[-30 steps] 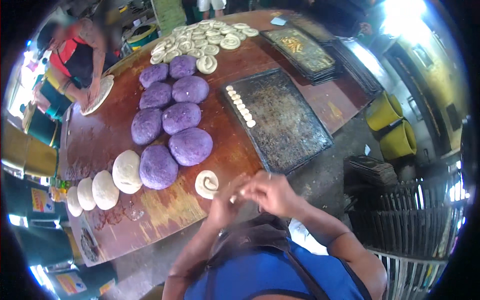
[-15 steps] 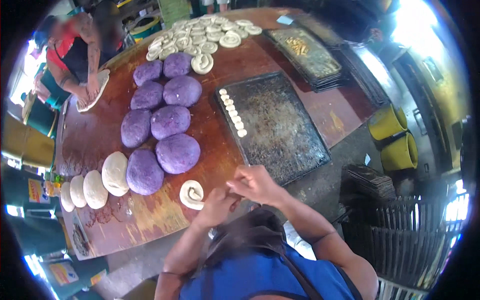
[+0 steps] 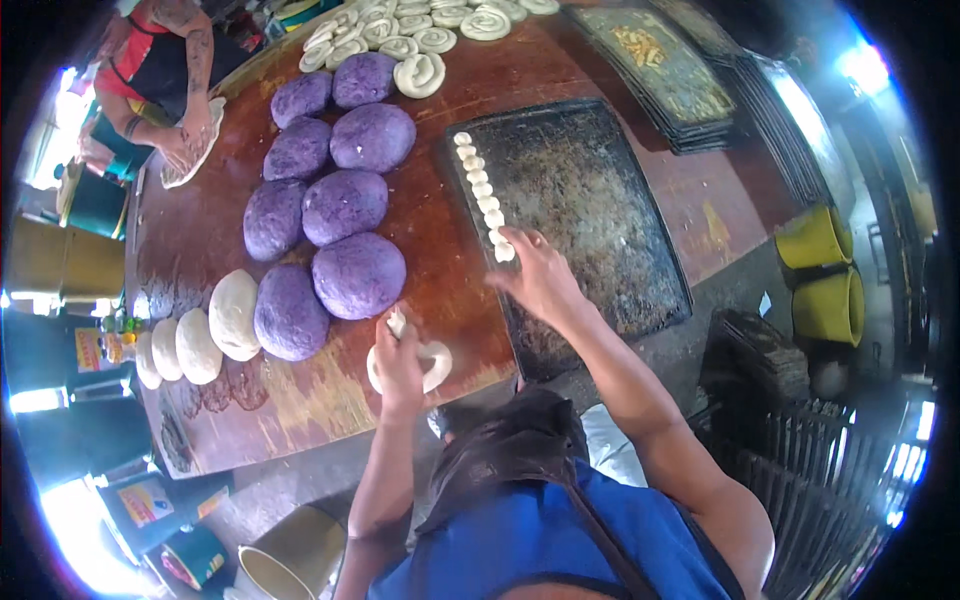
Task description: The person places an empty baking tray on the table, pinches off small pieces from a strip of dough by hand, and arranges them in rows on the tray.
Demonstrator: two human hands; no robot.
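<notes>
**Laying dough pieces along the tray edge**

Setting a small white dough piece at the near end of a row, our right hand reaches over the dark baking tray in the middle of the frame. The fingertips pinch around that piece, or are just letting it go; we cannot tell which. The row of dough pieces runs along the tray's left edge, each one touching the next, which reads as packing them tight to save room. The remaining tray surface holds only crumbs and baked-on marks.

Our left hand sits lower centre, closed on a coil of white dough that lies on the wooden table just left of the tray, probably kept close so pieces travel a short way.

Further left and upward lie purple dough balls in two columns, and white dough balls at their lower left. Coiled white pieces crowd the top of the frame. A stack of trays sits upper right. At upper left another person's hands press a flat piece of dough.
</notes>
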